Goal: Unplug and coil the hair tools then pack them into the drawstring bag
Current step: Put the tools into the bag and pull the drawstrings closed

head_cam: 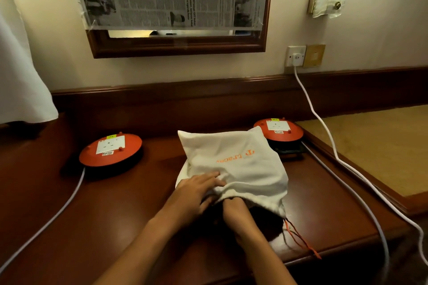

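On the dark wooden worktop [115,210], my left hand [196,190] presses flat, fingers straight, on the white drawstring bag [231,159] lying between two orange cable reels [110,150]. My right hand [234,210] reaches into the bag's mouth (its fingers are hidden inside, so I cannot tell their grip); orange drawstrings [301,238] trail toward the worktop's edge.

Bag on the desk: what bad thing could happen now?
The bag mouth faces the desk's near edge, so dark stuff inside might slide out. Its orange drawstrings dangle over that edge and could snag. The white cable crosses beside the bag; tugging it might drag the right reel.
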